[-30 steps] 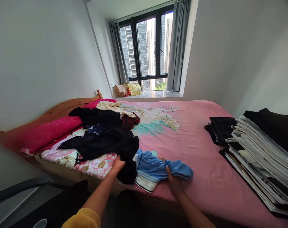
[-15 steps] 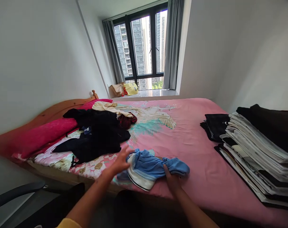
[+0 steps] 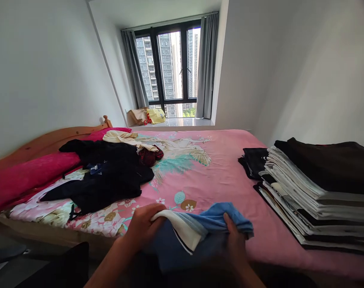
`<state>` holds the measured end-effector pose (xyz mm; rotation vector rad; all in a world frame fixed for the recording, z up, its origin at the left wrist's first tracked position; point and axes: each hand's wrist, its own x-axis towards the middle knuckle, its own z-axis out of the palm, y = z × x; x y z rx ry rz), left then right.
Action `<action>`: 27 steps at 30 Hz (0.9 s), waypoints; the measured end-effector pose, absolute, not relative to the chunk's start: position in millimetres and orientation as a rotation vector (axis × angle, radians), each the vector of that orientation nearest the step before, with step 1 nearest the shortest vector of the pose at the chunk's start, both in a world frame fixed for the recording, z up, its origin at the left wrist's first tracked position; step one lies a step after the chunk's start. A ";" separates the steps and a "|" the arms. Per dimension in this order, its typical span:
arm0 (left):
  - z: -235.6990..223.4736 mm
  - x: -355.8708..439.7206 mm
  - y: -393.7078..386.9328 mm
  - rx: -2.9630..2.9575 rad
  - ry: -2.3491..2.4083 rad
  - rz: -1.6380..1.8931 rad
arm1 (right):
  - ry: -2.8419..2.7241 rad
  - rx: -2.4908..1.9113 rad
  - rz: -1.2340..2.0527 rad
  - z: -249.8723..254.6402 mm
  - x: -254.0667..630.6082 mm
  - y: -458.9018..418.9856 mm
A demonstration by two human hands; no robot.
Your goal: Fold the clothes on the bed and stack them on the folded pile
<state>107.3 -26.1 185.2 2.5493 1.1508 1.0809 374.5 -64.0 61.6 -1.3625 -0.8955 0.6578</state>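
A blue garment with a white, dark-edged trim lies at the near edge of the pink bed. My left hand is closed on its left side by the white trim. My right hand grips its right side, thumb on top of the blue cloth. The garment is lifted a little off the sheet between both hands and partly hangs over the bed's edge.
A loose heap of black clothes with a cream piece and a dark red piece lies left of centre. A tall stack of folded clothes sits at the right. Pink pillows and a wooden headboard line the left. Bags sit on the window sill.
My left hand let go of the black clothes, swung right and took hold of the blue garment. Both hands have drawn the garment toward me, and the view has shifted closer and to the right.
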 end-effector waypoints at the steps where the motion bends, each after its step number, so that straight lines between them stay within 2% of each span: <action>1: 202.5 112.0 -28.5 2.630 1.092 1.179 | -0.869 -1.355 0.643 80.1 382.0 -68.6; 3: 230.6 124.6 -18.5 2.715 1.063 1.326 | -0.838 -1.320 0.622 121.1 397.4 -65.7; 6: 250.5 150.3 31.1 2.648 1.298 1.407 | -0.850 -1.298 0.619 172.5 423.2 -39.5; 9: 239.0 173.1 88.0 2.415 1.566 1.417 | -0.789 -1.300 0.733 178.7 453.0 -14.6; 12: 197.2 184.2 105.1 2.198 1.582 1.487 | -0.598 -1.235 0.817 132.5 480.0 -16.6; 15: 135.2 188.6 70.1 2.245 1.400 1.438 | -0.702 -1.394 0.717 63.3 487.5 -48.5; 17: 92.2 190.7 32.7 2.386 1.192 1.183 | -0.881 -1.544 0.620 22.1 478.0 -77.9; 20: 39.9 193.7 -11.4 2.627 0.912 0.572 | -1.344 -1.594 0.536 -20.1 454.9 -115.9; 23: 13.7 197.2 -23.6 2.709 0.910 0.276 | -1.697 -1.578 0.442 -40.0 440.0 -132.6; 27: 15.8 203.8 -16.1 2.617 1.021 0.325 | -1.556 -1.504 0.443 -37.7 438.6 -128.4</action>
